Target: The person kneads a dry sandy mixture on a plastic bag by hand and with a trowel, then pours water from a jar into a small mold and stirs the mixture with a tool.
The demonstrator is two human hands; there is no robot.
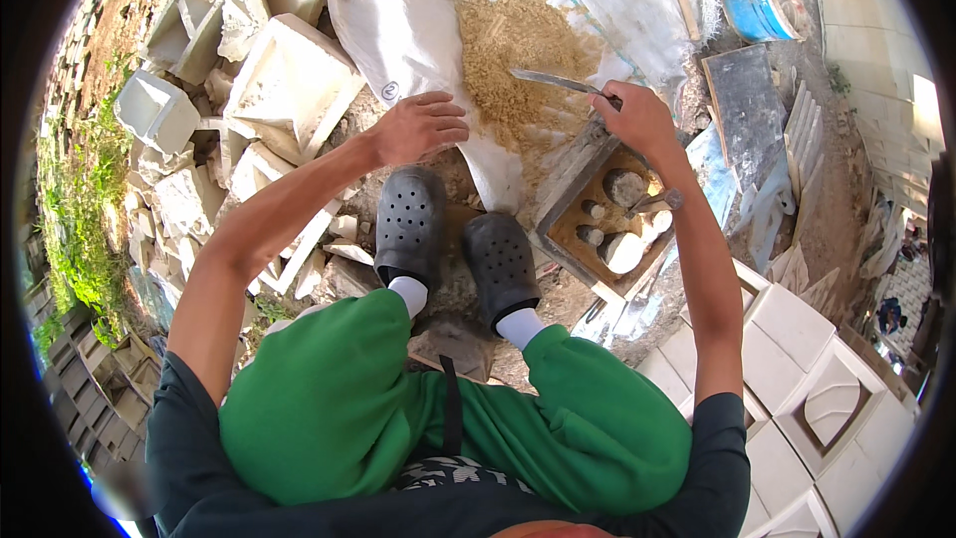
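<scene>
My right hand (637, 120) grips the handle of a metal trowel (558, 82) whose blade reaches left over a heap of yellowish sand (513, 50) on a white sack (398, 30). My left hand (418, 125) rests palm down on the edge of that sack, fingers spread, holding nothing. Below my right hand lies a rectangular mould box (607, 219) with sandy mix, round cores and a small metal tool (655, 203) in it. My feet in dark perforated clogs (408, 224) stand between the hands. I am crouched in green trousers.
Broken white cast blocks (289, 70) pile up at the left. Finished white blocks (797, 339) are stacked at the lower right. A blue bucket (762, 5) and a dark flat board (747, 90) stand at the upper right. Grass grows at the far left.
</scene>
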